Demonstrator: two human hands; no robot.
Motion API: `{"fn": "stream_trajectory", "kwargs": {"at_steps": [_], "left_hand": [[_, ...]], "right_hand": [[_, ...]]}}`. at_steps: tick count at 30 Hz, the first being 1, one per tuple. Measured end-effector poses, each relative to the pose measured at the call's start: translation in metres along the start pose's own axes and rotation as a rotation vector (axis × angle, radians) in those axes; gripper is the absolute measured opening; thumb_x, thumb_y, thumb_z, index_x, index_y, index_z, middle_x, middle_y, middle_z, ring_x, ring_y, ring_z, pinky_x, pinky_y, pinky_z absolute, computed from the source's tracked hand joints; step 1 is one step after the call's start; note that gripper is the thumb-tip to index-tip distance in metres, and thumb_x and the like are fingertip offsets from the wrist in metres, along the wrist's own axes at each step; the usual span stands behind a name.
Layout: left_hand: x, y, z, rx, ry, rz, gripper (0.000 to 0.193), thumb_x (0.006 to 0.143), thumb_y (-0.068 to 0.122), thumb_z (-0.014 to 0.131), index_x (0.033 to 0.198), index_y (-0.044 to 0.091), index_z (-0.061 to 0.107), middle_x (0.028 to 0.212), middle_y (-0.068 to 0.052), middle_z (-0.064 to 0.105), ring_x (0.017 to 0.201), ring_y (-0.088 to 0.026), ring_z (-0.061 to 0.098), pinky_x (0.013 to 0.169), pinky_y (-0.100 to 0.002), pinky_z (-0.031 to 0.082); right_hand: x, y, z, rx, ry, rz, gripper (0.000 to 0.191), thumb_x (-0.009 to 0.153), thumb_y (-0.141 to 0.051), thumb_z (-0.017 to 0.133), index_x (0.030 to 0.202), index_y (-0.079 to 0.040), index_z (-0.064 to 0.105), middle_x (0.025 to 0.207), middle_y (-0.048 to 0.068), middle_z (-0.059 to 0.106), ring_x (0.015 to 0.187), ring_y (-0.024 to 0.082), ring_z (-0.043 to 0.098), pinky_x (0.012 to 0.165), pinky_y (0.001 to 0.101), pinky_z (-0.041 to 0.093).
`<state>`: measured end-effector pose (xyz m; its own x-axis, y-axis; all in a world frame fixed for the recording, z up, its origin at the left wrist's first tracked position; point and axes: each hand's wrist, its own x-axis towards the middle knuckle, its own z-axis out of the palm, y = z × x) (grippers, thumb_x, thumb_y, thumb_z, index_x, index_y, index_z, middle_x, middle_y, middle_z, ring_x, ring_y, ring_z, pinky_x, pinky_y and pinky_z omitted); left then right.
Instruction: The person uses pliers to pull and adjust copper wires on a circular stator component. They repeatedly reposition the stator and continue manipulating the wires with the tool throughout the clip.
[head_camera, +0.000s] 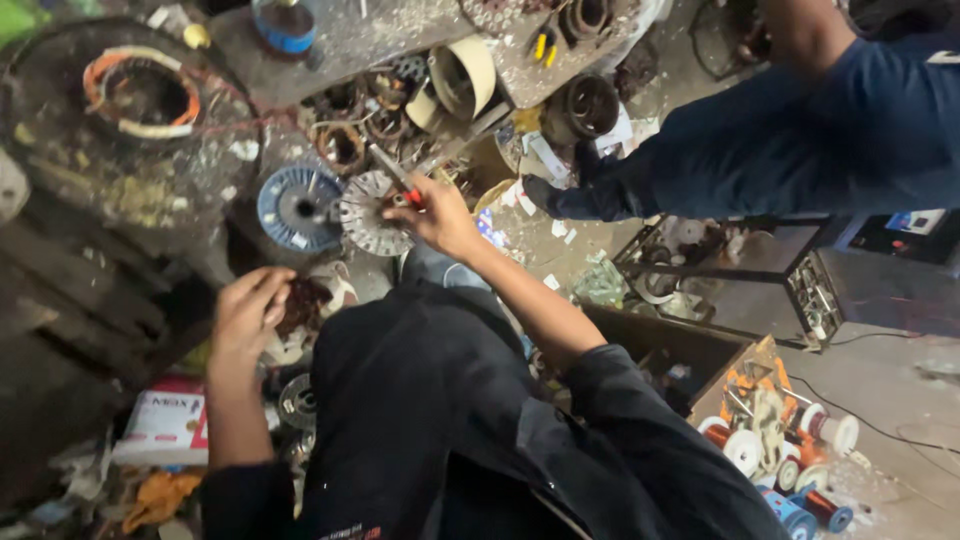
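Right hand (440, 215) stretched forward, fingers pinched around red-handled pliers (398, 178), tips resting over a pale round toothed disc (368, 212). Left hand (245, 310) nearer the body, fingers curled and closed on a dark reddish coil (303, 302) of wire, held just above the lap. Both forearms bare, reaching out from dark sleeves.

Just left of the disc, touching its edge, a blue round disc (298, 207) with a dark centre hole. Beyond both, a jumble of copper windings (345, 145) and metal rings on the cluttered tabletop (350, 40). Further back, a roll of tan tape (462, 78) standing on edge, and a blue-lidded jar (285, 25) near the top edge. Far left, a large dark round housing (60, 160) holding an orange and white winding (140, 92).

Below the left hand, a white and red box (165, 420) lying among scraps on the floor. Lower right, an open cardboard box (670, 350), with several wire spools (790, 470) in white, copper and blue beside it. Upper right, another person's leg (800, 140) in dark blue trousers, well apart from the hands.
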<state>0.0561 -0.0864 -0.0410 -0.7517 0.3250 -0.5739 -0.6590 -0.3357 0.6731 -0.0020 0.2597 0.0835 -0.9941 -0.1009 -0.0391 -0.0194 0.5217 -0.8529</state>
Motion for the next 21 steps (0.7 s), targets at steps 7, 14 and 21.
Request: {"fn": "stream_trajectory", "kwargs": {"at_steps": [7,14,21], "left_hand": [[-0.009,0.003,0.020,-0.031,0.420,0.165,0.022,0.106,0.019,0.064,0.118,0.001,0.068,0.081,-0.002,0.061,0.058,-0.009,0.050,0.051,-0.022,0.036],[-0.018,0.003,0.051,-0.060,0.696,0.132,0.022,0.109,0.023,0.065,0.124,0.008,0.069,0.087,0.002,0.065,0.065,-0.010,0.056,0.056,-0.026,0.039],[-0.051,-0.011,0.087,-0.011,0.861,0.150,0.024,0.113,0.020,0.062,0.131,0.004,0.066,0.108,-0.003,0.070,0.086,-0.014,0.063,0.070,-0.027,0.050]], "right_hand": [[0.102,0.086,-0.077,-0.223,0.201,0.105,0.040,0.082,-0.024,0.088,0.094,-0.003,0.056,0.077,0.020,0.063,0.074,0.040,0.064,0.068,0.0467,0.050],[0.217,0.129,-0.127,-0.245,0.507,-0.187,0.038,0.080,-0.005,0.072,0.113,-0.007,0.054,0.090,0.022,0.066,0.086,0.046,0.065,0.073,0.0495,0.050],[0.270,0.180,-0.196,-0.060,0.278,-0.015,0.033,0.083,-0.020,0.086,0.102,-0.006,0.063,0.072,0.016,0.067,0.065,0.036,0.071,0.062,0.0451,0.054]]}}
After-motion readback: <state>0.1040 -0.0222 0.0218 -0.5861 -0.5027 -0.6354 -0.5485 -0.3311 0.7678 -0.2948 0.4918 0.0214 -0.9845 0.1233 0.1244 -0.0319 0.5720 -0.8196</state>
